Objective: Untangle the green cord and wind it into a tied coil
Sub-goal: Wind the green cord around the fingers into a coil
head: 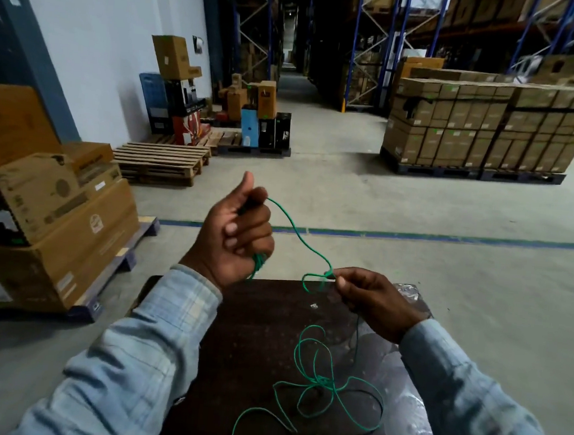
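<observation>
The left hand (234, 237) is raised above the far edge of the dark surface (252, 334), with its fingers (231, 228) curled into a fist around several turns of the green cord (317, 381); the thumb points up, and a small bundle of cord comes out below the fist. From the top of this fist one strand goes down and to the right, to the right hand (371, 303). The right hand pinches the cord between thumb and first finger at a small knot or loop, the other fingers are bent loosely. The rest of the cord lies on the surface in loose tangled loops, near the person, and one end goes over the near edge
</observation>
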Available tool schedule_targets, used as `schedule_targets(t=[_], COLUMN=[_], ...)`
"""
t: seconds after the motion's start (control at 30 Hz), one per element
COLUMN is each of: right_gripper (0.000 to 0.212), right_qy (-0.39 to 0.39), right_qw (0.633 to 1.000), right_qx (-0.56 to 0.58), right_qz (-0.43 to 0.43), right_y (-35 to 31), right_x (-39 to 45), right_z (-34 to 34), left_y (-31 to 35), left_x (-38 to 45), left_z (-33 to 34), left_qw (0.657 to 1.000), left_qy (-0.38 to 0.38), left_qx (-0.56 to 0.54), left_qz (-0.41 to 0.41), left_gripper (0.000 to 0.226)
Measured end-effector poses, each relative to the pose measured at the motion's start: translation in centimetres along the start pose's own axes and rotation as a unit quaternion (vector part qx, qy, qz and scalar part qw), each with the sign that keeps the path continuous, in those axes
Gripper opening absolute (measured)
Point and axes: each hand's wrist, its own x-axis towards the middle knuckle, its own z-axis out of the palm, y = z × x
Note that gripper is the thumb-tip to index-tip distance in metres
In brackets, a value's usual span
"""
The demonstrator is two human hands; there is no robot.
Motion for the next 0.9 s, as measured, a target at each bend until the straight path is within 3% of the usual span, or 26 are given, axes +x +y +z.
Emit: schedule_targets(t=[0.1, 0.2, 0.3, 0.43, 0.5, 0.57, 0.67, 0.73, 0.83, 0.87, 0.9], right_gripper=[0.014, 0.020, 0.024, 0.030, 0.030, 0.028, 0.023, 0.020, 0.024, 0.021, 0.019], right_qy=[0.064, 0.094, 0.074, 0.000, -0.037, -0.068, -0.084, -0.076, -0.056, -0.045, -0.031], right_qw=[0.998, 0.993, 0.987, 0.982, 0.968, 0.952, 0.922, 0.913, 0.912, 0.917, 0.924], right_qx=[0.012, -0.009, -0.044, -0.171, -0.243, -0.297, -0.372, -0.380, -0.366, -0.354, -0.334], right_qz=[0.018, 0.068, 0.138, 0.086, 0.047, 0.016, -0.071, -0.127, -0.177, -0.180, -0.185], right_y=[1.0, 2.8, 5.4, 6.3, 5.7, 4.9, 3.3, 1.6, -1.3, -2.1, -2.9], right_x=[-0.3, -0.7, -1.6, -2.6, -2.8, -3.0, -3.4, -3.7, -3.8, -3.7, -3.5], right_z=[0.0, 0.4, 1.4, 3.9, 4.9, 5.0, 4.4, 4.0, 3.3, 2.9, 2.3], left_y=[1.0, 1.7, 2.3, 1.3, 0.2, -0.7, -1.7, -2.5, -3.5, -3.8, -4.2], left_x=[-0.2, 0.0, 0.8, 3.0, 4.4, 5.1, 5.1, 4.7, 3.9, 3.4, 2.9], left_z=[0.7, 2.2, 4.5, 6.3, 5.4, 3.5, -0.2, -3.1, -6.2, -6.4, -6.5], left_qw=[0.999, 0.998, 0.995, 0.979, 0.938, 0.872, 0.773, 0.714, 0.589, 0.571, 0.576], left_qy=[-0.022, -0.049, -0.067, 0.051, 0.128, 0.191, 0.220, 0.214, 0.217, 0.217, 0.214], left_qx=[0.002, 0.013, 0.045, 0.140, 0.283, 0.426, 0.576, 0.658, 0.778, 0.790, 0.786], left_qz=[0.023, 0.036, 0.060, 0.142, 0.158, 0.148, 0.149, 0.106, -0.011, -0.044, -0.070], left_gripper=[0.060, 0.060, 0.053, 0.053, 0.054, 0.052, 0.050, 0.049, 0.043, 0.046, 0.051])
